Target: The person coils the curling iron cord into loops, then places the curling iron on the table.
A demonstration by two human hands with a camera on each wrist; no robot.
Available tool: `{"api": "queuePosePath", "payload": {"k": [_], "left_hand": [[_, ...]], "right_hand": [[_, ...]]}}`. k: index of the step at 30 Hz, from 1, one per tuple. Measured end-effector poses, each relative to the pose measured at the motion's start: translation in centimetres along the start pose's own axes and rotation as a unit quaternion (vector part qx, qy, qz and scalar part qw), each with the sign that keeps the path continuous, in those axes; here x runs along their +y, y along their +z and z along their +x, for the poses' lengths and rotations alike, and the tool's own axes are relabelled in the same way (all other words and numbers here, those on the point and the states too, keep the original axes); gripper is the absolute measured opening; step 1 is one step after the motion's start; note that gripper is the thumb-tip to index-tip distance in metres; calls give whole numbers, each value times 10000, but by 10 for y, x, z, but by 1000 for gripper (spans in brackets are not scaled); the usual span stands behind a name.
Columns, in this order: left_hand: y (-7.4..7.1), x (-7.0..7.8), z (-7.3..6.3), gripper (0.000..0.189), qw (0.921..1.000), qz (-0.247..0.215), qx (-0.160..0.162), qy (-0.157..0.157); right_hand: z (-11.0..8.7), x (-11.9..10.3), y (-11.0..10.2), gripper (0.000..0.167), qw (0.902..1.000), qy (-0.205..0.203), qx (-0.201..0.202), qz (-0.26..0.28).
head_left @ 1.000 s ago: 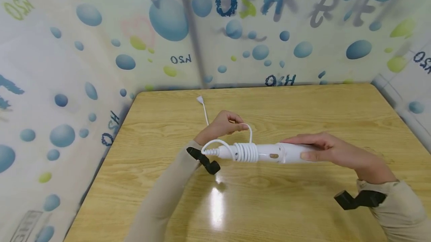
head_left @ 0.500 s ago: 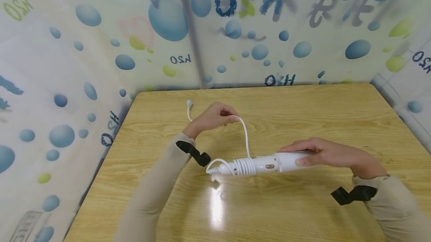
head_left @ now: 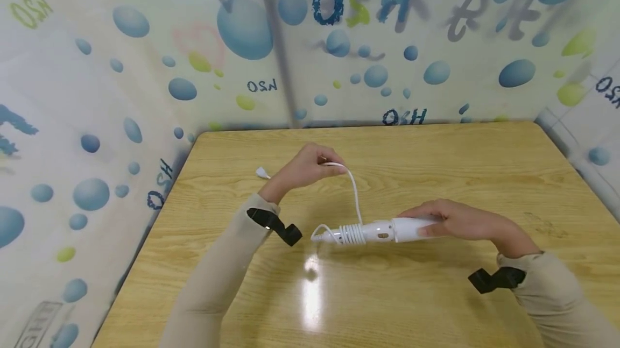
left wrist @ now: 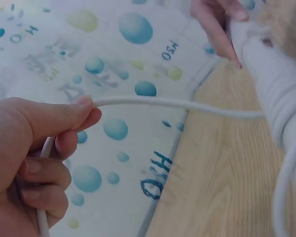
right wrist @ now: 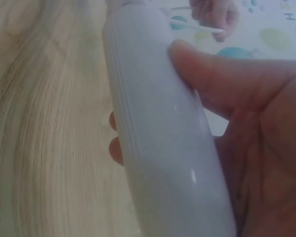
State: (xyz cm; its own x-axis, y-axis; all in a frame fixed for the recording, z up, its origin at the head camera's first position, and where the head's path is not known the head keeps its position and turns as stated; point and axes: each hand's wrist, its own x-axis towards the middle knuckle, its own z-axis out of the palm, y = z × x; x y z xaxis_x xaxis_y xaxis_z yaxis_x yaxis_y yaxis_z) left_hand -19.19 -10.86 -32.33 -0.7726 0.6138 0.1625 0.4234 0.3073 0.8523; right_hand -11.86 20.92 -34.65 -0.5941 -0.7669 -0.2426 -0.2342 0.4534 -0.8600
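Observation:
A white rod-shaped electric appliance (head_left: 407,229) lies nearly level across the head view, above the table. My right hand (head_left: 460,220) grips its thicker right end, thumb along the near side. In the right wrist view its smooth, ribbed-edged barrel (right wrist: 153,113) fills the palm. Several turns of white cord (head_left: 352,234) wrap the thinner left part, and a small loop stands at the tip. From the coil, a length of cord (left wrist: 187,104) runs up to my left hand (head_left: 305,167), pinched between thumb and forefinger. Beyond that wrist, the white plug (head_left: 262,172) shows; part of its cord is hidden.
The wood-grain table (head_left: 436,305) extends under both hands, with a bright light reflection near its front. A wall (head_left: 319,68) patterned with bubbles and letters stands behind its back edge, and another wall (head_left: 72,176) runs along the left side.
My left hand has moved left and away, lengthening the cord between it and the coil. The appliance has shifted slightly toward the front. The plug has swung left and nearer.

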Motion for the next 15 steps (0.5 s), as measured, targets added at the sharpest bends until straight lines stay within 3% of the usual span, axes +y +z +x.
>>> {"api": "queuePosePath", "payload": {"k": [9, 15], "left_hand": [[7, 33, -13, 11, 9994, -95, 164, -302], [20, 43, -18, 11, 9978, -19, 379, -551]], "right_hand": [[4, 19, -5, 48, 9981, 210, 525, 253], [10, 26, -4, 47, 9961, 155, 807, 317]]}}
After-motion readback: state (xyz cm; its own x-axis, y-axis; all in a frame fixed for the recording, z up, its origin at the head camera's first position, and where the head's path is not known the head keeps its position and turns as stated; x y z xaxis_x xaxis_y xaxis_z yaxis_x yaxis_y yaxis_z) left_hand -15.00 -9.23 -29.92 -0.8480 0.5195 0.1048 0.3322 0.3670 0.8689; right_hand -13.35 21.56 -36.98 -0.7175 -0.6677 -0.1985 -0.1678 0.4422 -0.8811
